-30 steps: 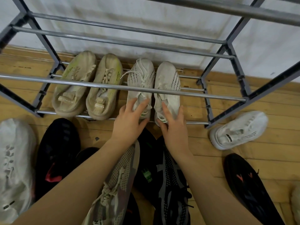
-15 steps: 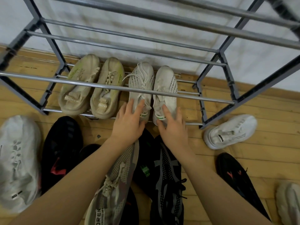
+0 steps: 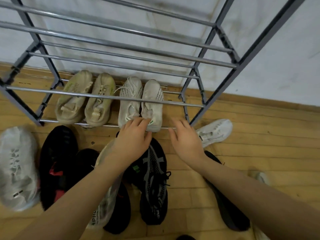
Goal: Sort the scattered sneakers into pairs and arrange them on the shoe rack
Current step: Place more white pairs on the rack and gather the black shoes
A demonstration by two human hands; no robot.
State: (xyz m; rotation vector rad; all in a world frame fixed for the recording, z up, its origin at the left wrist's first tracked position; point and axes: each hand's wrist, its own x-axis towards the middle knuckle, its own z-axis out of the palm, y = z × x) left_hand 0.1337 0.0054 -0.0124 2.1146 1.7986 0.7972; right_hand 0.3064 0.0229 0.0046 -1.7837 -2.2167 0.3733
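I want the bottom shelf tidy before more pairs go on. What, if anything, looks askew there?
Little stands out. The beige pair and white pair sit side by side, toes to the wall. Only a loose white lace trails off the left white shoe.

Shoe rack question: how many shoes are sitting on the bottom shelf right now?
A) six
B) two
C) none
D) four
D: the bottom shelf of the shoe rack holds four shoes, a beige pair on the left and a white pair beside it; the other sneakers all lie on the wooden floor in front.
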